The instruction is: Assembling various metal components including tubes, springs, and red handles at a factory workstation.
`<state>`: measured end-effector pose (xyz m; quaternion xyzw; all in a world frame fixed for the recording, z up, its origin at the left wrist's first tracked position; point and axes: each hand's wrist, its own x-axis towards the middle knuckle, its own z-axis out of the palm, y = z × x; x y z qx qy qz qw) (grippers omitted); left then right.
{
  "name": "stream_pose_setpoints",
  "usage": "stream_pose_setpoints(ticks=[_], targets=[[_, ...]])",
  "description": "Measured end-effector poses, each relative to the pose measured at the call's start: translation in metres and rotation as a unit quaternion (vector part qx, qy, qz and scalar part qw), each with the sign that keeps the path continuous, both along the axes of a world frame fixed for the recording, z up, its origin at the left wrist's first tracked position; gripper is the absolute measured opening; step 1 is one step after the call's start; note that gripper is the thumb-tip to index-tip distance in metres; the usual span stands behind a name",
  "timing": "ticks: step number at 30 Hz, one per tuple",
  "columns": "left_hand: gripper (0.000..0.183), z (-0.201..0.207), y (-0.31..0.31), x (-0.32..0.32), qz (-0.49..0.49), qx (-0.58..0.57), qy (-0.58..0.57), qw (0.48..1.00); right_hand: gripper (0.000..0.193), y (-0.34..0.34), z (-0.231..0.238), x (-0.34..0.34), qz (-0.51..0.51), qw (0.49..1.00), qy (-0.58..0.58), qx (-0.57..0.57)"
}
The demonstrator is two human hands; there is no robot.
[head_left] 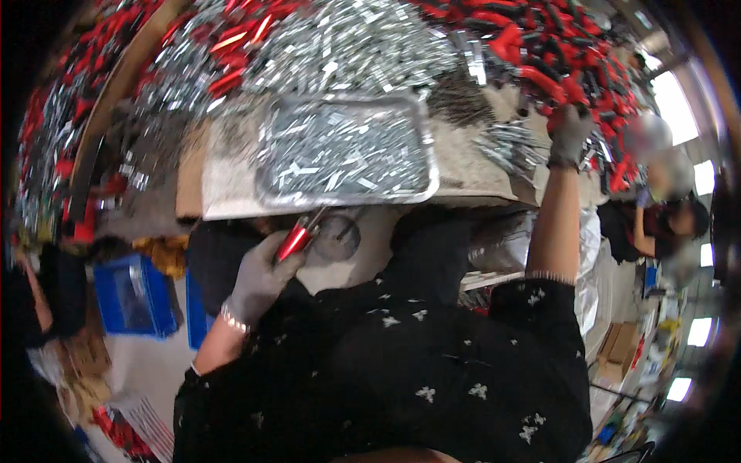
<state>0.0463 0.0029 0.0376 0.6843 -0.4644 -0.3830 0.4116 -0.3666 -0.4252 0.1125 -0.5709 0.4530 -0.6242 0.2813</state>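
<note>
My left hand (262, 279), in a grey glove, is closed around a shiny red handle-shaped piece (294, 241) with a thin metal end. It is held in front of the bench edge, just below a metal tray (429, 181) full of small silver strips (347, 150). My right hand (570, 137), also gloved in grey, reaches far out to the right, at the edge of a heap of red and black handles (567, 46). Motion blur smears its fingers, so whether they grip a handle is unclear.
A large heap of silver metal parts (355, 46) lies behind the tray. Dark thin pieces (461, 99) and long silver rods (513, 147) lie right of it. A wooden board (116, 92) stands on the left. Blue crates (135, 297) stand on the floor. Other people work at both sides.
</note>
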Motion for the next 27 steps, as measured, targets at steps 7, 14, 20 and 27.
stream_pose_setpoints(ticks=[7,14,20,27], targets=[[0.039,0.013,0.014,0.011,-0.031,-0.015,-0.003,0.999,0.039,0.240,0.022,0.152,0.450,0.840,0.185,0.241],[0.039,0.023,0.041,0.028,-0.095,-0.030,-0.134,0.986,0.040,0.269,0.026,0.200,0.546,0.725,0.289,0.306],[0.034,0.031,0.061,0.045,-0.172,0.013,0.003,0.985,0.048,0.268,0.018,0.214,0.578,0.688,0.433,-0.068],[0.033,0.023,0.053,0.055,-0.296,0.117,0.117,0.941,0.028,0.292,0.026,0.233,0.395,0.533,0.540,-0.518]])
